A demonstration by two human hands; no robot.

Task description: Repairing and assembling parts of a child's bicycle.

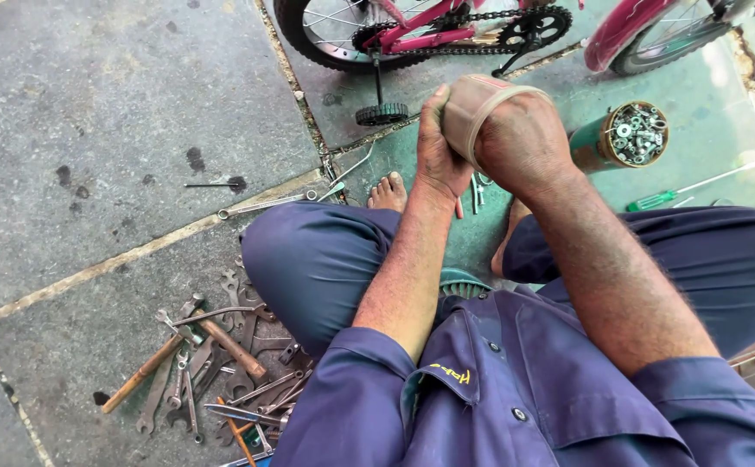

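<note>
Both my hands are raised together in front of me over my knees. My left hand (436, 151) presses against a tan roll of tape (472, 108), its fingers wrapped on the roll's left side. My right hand (524, 143) grips the same roll from the right, with a loop of tape running across its knuckles. I sit with legs crossed in blue trousers, bare feet (388, 192) showing below the hands.
A small pink bicycle (429, 35) with a training wheel (382, 113) stands ahead. A green can of nuts and washers (632, 134) and a green-handled screwdriver (667, 197) lie at right. Wrenches, spanners and a hammer (213, 363) are piled at lower left. A long wrench (265, 204) lies near my left knee.
</note>
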